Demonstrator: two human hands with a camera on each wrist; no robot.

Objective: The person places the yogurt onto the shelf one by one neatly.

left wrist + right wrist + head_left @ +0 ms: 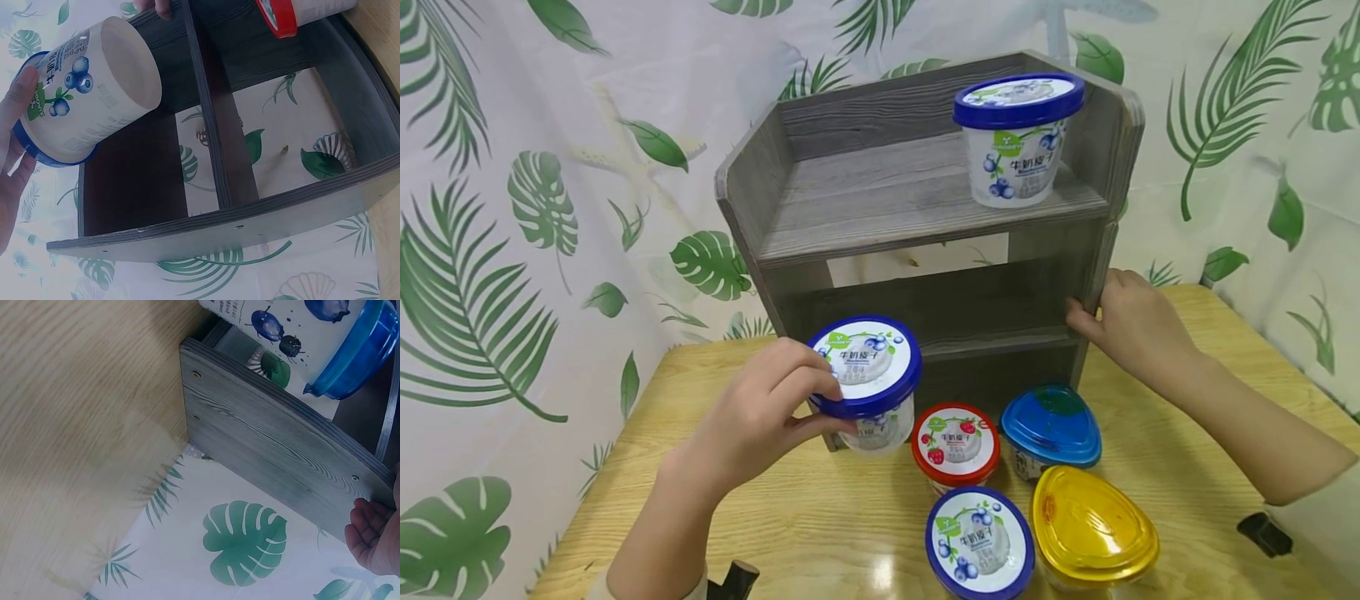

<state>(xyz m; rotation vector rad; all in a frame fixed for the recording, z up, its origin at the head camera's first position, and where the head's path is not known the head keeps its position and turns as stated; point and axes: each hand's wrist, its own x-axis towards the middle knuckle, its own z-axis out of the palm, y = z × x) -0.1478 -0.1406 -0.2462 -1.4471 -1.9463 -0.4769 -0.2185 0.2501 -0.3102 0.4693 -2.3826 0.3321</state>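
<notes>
My left hand (760, 417) grips a blue-lidded blueberry tub (877, 427) by its lid and side, raised in front of the shelf's left part. In the left wrist view that tub (75, 100) appears tilted, its white bottom turned toward the shelf. At the grey wooden shelf (925, 300), my right hand (1142, 321) holds the right side panel, thumb at the front edge and fingers on the outer face. The right wrist view shows those curled fingers (369, 531) against the panel. Another blueberry tub (1017, 158) stands upright on the top shelf, at the right.
On the wooden table (820, 533) before the shelf stand a red-lidded strawberry tub (957, 442), a blue-lidded blueberry tub (979, 546), a container with a light-blue rounded-triangular lid (1045, 429) and a yellow-lidded one (1093, 521). A leaf-patterned cloth (625, 167) hangs behind.
</notes>
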